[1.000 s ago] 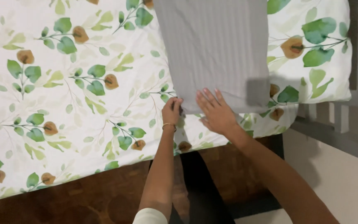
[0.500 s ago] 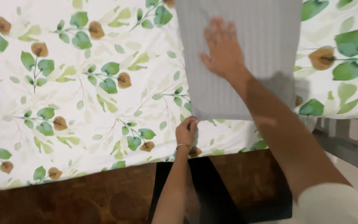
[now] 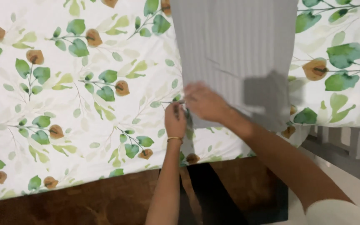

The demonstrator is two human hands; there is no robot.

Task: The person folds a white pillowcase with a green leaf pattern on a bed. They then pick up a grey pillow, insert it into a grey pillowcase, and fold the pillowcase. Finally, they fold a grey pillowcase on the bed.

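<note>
Bedsheet (image 3: 76,125) with green leaf print covered the mattress. Grey striped cloth (image 3: 234,50) lay on it, long axis running away from the person. Right hand (image 3: 205,102) pressed flat on its near corner; left hand (image 3: 176,118) pinched that edge, both touching.

There was a single view, from a camera worn on the person's head. It looked steeply down and forward over the near edge of a bed (image 3: 84,125) spread with a leaf-printed sheet, close enough that both forearms entered from the bottom of the frame. The bed filled the upper two thirds, its wooden side (image 3: 84,200) ran along the bottom, and pale floor (image 3: 355,175) showed at lower right.
</note>
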